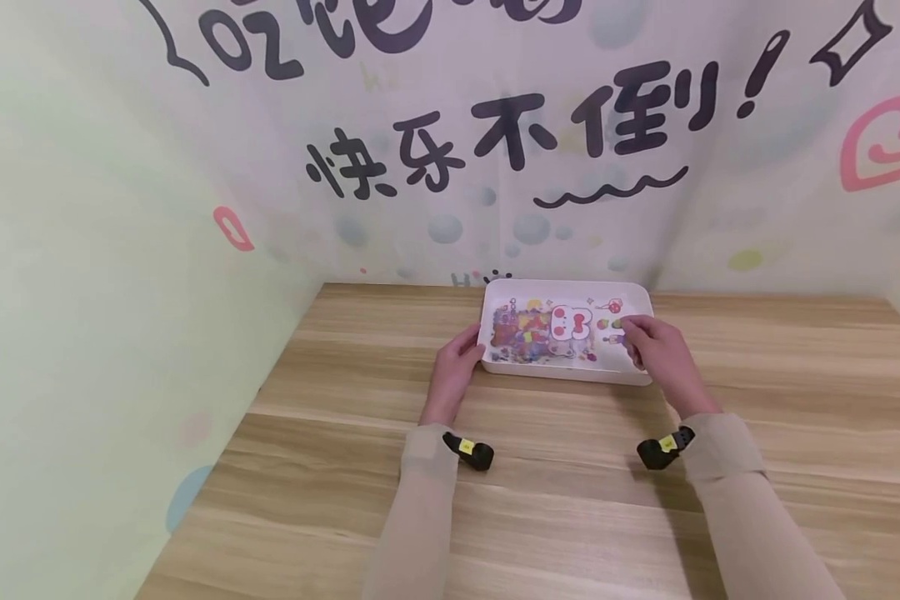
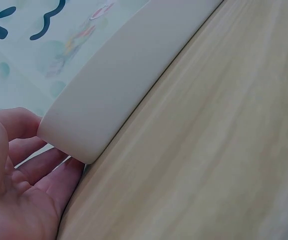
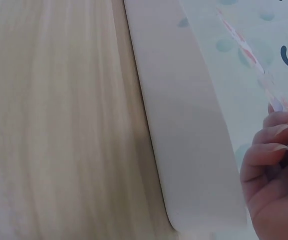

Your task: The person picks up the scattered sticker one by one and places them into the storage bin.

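A clear printed plastic bag [image 1: 570, 322] with a white cartoon character and many small colourful pieces lies within the white shallow tray [image 1: 562, 372] in the head view. My right hand [image 1: 656, 350] pinches the bag's right end between thumb and fingers. In the right wrist view, a thin strip of the bag [image 3: 277, 102] rises from the fingertips, above the tray wall [image 3: 183, 110]. My left hand [image 1: 453, 367] rests against the tray's left end. The left wrist view shows its fingers [image 2: 49, 165] lying relaxed along the tray's corner, with nothing between them and the palm.
The tray stands on a wood-grain table [image 1: 330, 467], against its back edge. Behind it hangs a pale cloth [image 1: 420, 233] with large dark lettering and coloured spots. Another pale sheet [image 1: 82, 292] borders the left side. Both wrists wear black straps with small devices [image 1: 482, 455].
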Available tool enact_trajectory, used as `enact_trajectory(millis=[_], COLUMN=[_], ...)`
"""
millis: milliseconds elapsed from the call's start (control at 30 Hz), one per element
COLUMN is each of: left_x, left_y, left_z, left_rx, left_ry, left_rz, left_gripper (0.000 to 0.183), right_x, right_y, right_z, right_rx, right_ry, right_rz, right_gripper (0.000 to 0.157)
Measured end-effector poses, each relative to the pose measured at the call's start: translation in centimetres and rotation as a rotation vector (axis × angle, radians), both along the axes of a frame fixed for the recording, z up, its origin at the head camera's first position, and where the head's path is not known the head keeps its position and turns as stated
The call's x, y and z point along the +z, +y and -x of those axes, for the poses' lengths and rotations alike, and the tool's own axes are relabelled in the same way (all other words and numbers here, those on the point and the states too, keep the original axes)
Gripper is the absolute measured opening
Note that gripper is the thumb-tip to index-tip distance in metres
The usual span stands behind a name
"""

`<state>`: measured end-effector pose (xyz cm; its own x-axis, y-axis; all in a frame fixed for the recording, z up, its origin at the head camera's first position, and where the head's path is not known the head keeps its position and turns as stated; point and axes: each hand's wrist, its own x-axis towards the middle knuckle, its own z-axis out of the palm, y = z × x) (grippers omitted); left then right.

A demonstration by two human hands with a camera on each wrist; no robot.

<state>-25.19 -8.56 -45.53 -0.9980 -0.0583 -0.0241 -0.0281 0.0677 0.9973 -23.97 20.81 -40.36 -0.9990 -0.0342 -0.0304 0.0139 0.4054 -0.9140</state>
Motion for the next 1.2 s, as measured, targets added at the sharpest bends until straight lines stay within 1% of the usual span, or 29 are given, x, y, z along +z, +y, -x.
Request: enact_trajectory(millis=[133,400,633,833,1033,1200], left_x=[-0.1,-0.2,-0.2,-0.3,-0.2,-0.1], left_y=[0.1,0.0,0.0,0.1,0.2,0.1], left_z=[0.1,0.1,0.1,0.1,0.0,0.0], left_rx=[-0.005,0.007,0.004,0.003,0.000,-0.004], left_ry=[0.007,0.019,0.003,0.003,0.007,0.010], left_rz=[-0.010,0.006,0.020,0.013,-0.002,-0.007], left_gripper=[0.038,0.038,0.037,0.037,0.037,0.038], right_x=[0.1,0.2,0.2,0.0,-0.2,-0.7], right_y=[-0.1,-0.3,-0.6,-0.7,-0.7,-0.7], right_z=[0.3,0.9,1.4,1.6,1.7,2.1], right_rx=[-0.006,-0.012,-0.009,-0.002,-0.016,-0.032], right_ry=[0.012,-0.037,-0.052,-0.085,-0.100,-0.110], right_rz=[0.001,0.022,0.018,0.031,0.032,0.031], right_gripper=[0.047,0.047,0.052,0.051,0.052,0.051])
